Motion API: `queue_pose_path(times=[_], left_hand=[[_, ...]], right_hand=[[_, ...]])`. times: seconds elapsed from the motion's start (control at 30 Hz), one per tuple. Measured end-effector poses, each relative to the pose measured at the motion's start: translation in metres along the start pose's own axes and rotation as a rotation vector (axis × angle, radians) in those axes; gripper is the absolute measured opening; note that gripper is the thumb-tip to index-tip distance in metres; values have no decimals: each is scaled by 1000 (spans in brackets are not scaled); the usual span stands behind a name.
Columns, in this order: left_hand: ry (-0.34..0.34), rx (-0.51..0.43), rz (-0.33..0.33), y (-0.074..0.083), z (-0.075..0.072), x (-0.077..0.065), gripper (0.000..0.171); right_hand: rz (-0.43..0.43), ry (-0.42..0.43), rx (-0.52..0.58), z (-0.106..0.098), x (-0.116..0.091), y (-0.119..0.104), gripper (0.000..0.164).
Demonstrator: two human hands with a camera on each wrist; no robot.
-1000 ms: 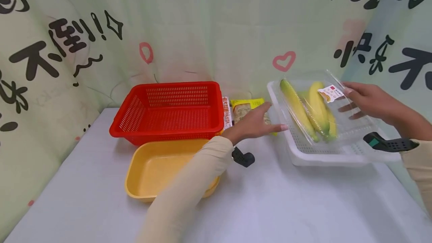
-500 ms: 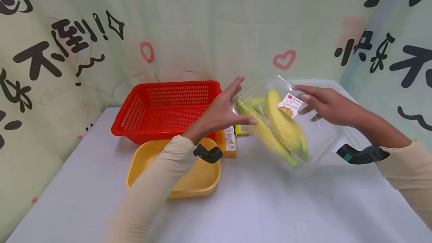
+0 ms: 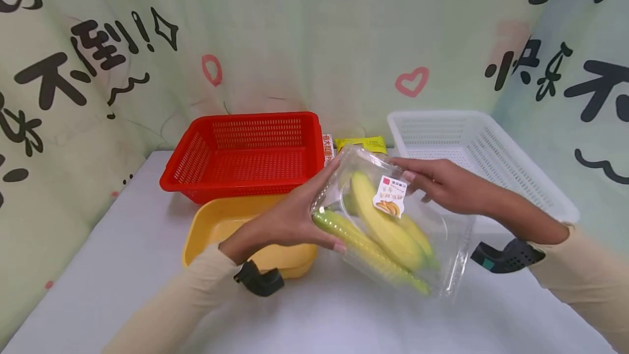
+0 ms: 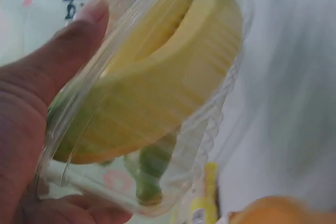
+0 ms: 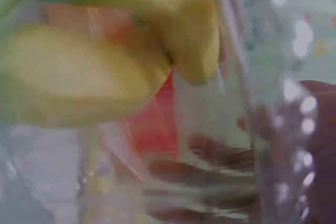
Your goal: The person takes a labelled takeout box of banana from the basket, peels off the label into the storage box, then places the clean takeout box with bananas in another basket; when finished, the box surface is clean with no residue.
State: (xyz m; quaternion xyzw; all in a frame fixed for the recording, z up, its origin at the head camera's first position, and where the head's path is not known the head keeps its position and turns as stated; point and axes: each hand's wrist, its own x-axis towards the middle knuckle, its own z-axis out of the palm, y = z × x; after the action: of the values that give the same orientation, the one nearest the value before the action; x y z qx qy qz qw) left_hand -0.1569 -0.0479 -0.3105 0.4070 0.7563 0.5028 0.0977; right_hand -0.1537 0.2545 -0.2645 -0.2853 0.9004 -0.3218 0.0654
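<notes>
A clear plastic box (image 3: 442, 250) holds several yellow-green bananas (image 3: 388, 228) and bears a white label (image 3: 390, 195). It is lifted above the table, tilted, in front of the white basket. My left hand (image 3: 290, 214) grips its left edge, thumb on the near side; in the left wrist view that thumb (image 4: 68, 45) lies along the clear wall beside a banana (image 4: 152, 98). My right hand (image 3: 442, 184) holds the upper right edge near the label. Through the plastic, its blurred fingers (image 5: 199, 177) show in the right wrist view.
A red basket (image 3: 169, 182) stands at the back left, with a yellow tub (image 3: 194, 239) before it. At the back right is a white perforated basket (image 3: 535, 179). Between the baskets, a yellow packet (image 3: 363, 143) and a printed box (image 3: 328, 147) are partly hidden.
The banana box has come out from over the white basket, leftward and nearer. My left hand, earlier apart from it, now grips its left edge; the right hand has kept hold.
</notes>
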Motion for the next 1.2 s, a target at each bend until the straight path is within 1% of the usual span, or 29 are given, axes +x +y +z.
queue_pose_path(times=[0.13, 0.23, 0.37, 0.43, 0.57, 0.63, 0.73, 0.87, 0.93, 0.97, 1.0, 1.07, 1.17, 1.2], left_hand=[[60, 63, -85, 1, 22, -31, 131], [88, 22, -145, -1, 42, -46, 132], [108, -37, -207, -6, 64, -58, 133], [123, -73, -213, -9, 73, -64, 133], [158, -92, -204, -17, 88, -73, 133], [174, -79, -187, -23, 93, -76, 133], [192, -76, -186, -30, 97, -78, 132], [212, -74, -207, -35, 97, -75, 133], [220, -77, -209, -36, 98, -72, 133], [224, -82, -206, -37, 99, -70, 134], [228, -89, -202, -38, 100, -68, 134], [234, -92, -196, -39, 101, -65, 134], [234, -94, -199, -40, 103, -64, 134], [233, -85, -201, -40, 103, -64, 134]], right_hand=[[-26, -36, -32, 23, -7, 0, 43], [-28, -80, -4, 39, -14, 9, 42], [-26, -141, 67, 58, -22, 25, 42], [-43, -156, 80, 65, -23, 31, 43], [-108, -145, 54, 74, -18, 38, 42], [-121, -132, 30, 76, -15, 40, 40], [-126, -81, 1, 75, -11, 40, 37], [-155, 54, -31, 65, -8, 33, 32], [-174, 91, -44, 58, -11, 27, 31], [-185, 84, -42, 57, -14, 23, 30], [-193, 61, -40, 56, -17, 20, 30], [-194, -21, -41, 59, -23, 14, 30], [-155, -139, -35, 71, -31, 9, 39], [-149, -160, -37, 75, -33, 9, 42]])
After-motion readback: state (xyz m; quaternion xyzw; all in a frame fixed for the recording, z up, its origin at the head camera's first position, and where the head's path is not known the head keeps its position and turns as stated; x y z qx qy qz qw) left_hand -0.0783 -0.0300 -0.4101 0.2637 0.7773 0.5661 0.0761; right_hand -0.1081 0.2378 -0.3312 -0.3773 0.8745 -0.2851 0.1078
